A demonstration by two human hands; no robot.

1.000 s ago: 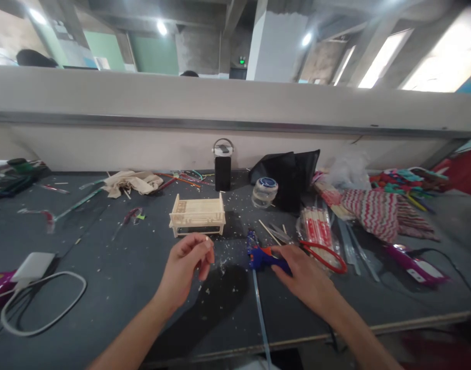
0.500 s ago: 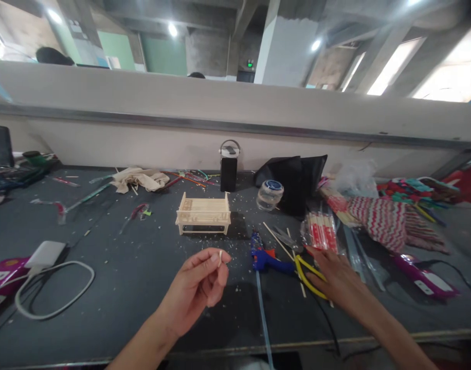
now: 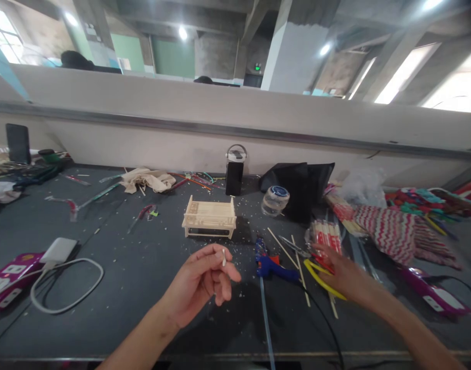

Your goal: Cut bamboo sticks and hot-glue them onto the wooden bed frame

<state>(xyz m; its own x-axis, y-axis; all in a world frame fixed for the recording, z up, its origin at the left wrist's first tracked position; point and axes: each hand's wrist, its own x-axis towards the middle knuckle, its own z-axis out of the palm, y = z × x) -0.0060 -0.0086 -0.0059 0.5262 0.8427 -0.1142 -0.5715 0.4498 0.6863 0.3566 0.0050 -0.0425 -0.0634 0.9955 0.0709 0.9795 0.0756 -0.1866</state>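
Note:
My left hand [image 3: 204,277] is raised in front of a small wooden bed-like model [image 3: 209,218], thumb and forefinger pinching a short pale stick piece [image 3: 223,257]. The model stands upright on the table, built from thin pale sticks, with posts and rails. Over to the right, my right hand [image 3: 341,272] has its fingers around scissors [image 3: 323,280] with yellow and red handles. Their metal blades point left and away from me. A blue glue gun [image 3: 274,268] lies between my hands, a clear glue stick [image 3: 265,318] trailing from it toward the front edge.
Loose wooden sticks [image 3: 301,272] lie beside the scissors. Behind are a red-printed stick packet [image 3: 326,234], a clear jar [image 3: 274,201], a black bag [image 3: 303,187] and a phone [image 3: 234,178]. A purple power strip [image 3: 14,282] with a white charger is at left, a striped cloth [image 3: 382,226] at right.
The scissors' yellow handles have turned and shifted slightly right with my right hand. My left hand keeps its pinch, its other fingers a little looser. The view has shifted slightly.

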